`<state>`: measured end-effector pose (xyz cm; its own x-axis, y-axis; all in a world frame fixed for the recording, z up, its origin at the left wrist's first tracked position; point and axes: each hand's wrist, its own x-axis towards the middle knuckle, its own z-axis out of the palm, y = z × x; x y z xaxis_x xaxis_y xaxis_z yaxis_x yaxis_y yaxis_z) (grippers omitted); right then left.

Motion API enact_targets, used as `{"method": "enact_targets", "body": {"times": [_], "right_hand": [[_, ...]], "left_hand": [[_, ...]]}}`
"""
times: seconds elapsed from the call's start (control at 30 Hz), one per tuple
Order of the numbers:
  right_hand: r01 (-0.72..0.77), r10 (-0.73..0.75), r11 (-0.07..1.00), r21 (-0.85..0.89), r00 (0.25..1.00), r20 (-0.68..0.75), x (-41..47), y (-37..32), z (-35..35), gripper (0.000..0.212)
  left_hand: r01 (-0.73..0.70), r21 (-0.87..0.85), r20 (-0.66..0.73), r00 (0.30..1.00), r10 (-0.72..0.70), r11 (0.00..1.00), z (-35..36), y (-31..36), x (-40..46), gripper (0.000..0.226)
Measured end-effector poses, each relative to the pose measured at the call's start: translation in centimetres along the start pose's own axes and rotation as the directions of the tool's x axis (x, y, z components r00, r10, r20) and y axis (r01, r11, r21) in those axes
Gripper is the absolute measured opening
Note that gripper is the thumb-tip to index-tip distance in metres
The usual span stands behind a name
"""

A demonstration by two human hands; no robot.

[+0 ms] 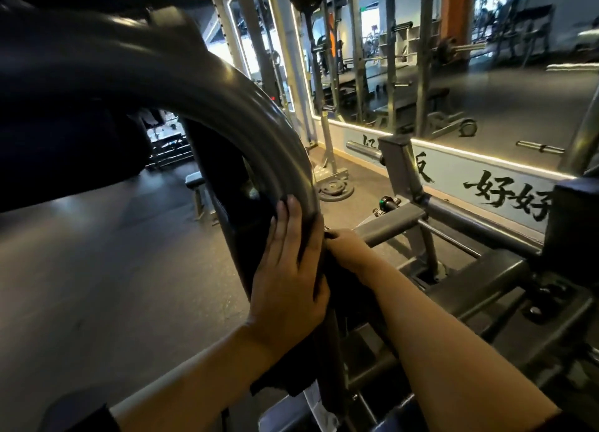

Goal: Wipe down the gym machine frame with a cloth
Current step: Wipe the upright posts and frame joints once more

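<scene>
Dim gym; LED strip glows; glare on curved frame; blur, wide-angle edge distortion.

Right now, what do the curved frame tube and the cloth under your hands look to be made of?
Curved frame tube: looks like painted or powder-coated metal in semi-gloss grey, since long highlights run along its bend. Cloth: dark, soft fabric that hangs in folds between the left hand and right hand; its weave is too dark to tell.

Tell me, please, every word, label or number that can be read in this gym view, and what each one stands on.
"好好": black brush characters on the pale wall band under the mirror; the second is cut off by a dark pad.
Two more characters further left on the same band: half hidden behind the machine frame, unreadable.
Nothing else readable; the weight plate markings are too small.
</scene>
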<state>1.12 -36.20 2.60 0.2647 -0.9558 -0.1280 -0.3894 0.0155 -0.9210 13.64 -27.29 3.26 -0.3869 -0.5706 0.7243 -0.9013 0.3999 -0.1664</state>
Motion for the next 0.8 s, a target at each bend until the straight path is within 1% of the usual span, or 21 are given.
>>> {"method": "enact_targets", "body": {"times": [0.1,0.13,0.2,0.23,0.27,0.3,0.33,0.43,0.53,0.63,0.7,0.73,0.8], "right_hand": [[0.013,0.007,0.977,-0.215,0.996,0.091,1.0,0.0,-0.4,0.023],[0.043,-0.004,0.953,-0.301,0.992,0.127,0.9,0.1,-0.7,0.024],[0.133,-0.025,0.865,-0.483,0.974,0.224,-0.1,0.4,-1.7,0.031],[0.177,-0.038,0.845,-0.505,0.961,0.274,-0.4,0.8,-2.4,0.039],[0.198,-0.039,0.862,-0.466,0.944,0.328,-1.0,1.3,-3.1,0.049],[0.199,-0.046,0.898,-0.393,0.929,0.367,-1.6,1.8,-3.7,0.057],[0.216,-0.078,0.919,-0.330,0.920,0.384,-2.1,2.3,-4.0,0.060],[0.321,-0.232,0.910,-0.263,0.919,0.320,-2.1,2.8,-3.8,0.048],[0.344,-0.293,0.923,-0.172,0.918,0.266,-1.4,2.5,-3.2,0.036],[0.357,-0.327,0.930,-0.092,0.914,0.238,-1.6,2.6,-3.0,0.033],[0.365,-0.358,0.931,0.006,0.909,0.216,-2.1,2.3,-3.5,0.033],[0.370,-0.377,0.926,0.073,0.904,0.200,-2.2,2.0,-3.8,0.034],[0.395,-0.422,0.900,0.185,0.896,0.140,-2.4,1.3,-4.1,0.039]], "left_hand": [[0.064,0.026,0.016,0.998,-0.064,0.998,-0.2,0.9,0.1,0.074],[0.090,0.031,0.026,0.996,-0.090,0.996,-0.2,1.2,0.2,0.074],[0.131,0.051,0.037,0.990,-0.133,0.990,-0.2,1.5,0.1,0.074],[0.146,0.063,0.045,0.988,-0.149,0.987,-0.2,1.8,0.2,0.074],[0.160,0.070,0.055,0.985,-0.164,0.985,-0.2,1.9,0.2,0.073],[0.176,0.073,0.061,0.982,-0.180,0.982,-0.3,2.1,0.2,0.073],[0.195,0.078,0.067,0.977,-0.200,0.978,-0.3,2.3,0.3,0.074],[0.244,0.109,0.080,0.964,-0.254,0.964,-0.4,2.9,0.3,0.079],[0.254,0.145,0.089,0.959,-0.269,0.956,-0.4,3.3,0.2,0.085],[0.271,0.153,0.106,0.952,-0.289,0.950,-0.6,3.7,0.2,0.093],[0.297,0.164,0.118,0.941,-0.318,0.941,-0.8,4.1,0.3,0.096],[0.307,0.173,0.120,0.937,-0.329,0.936,-0.9,4.2,0.4,0.094],[0.303,0.193,0.119,0.937,-0.329,0.933,-1.1,4.6,0.6,0.083]]}}
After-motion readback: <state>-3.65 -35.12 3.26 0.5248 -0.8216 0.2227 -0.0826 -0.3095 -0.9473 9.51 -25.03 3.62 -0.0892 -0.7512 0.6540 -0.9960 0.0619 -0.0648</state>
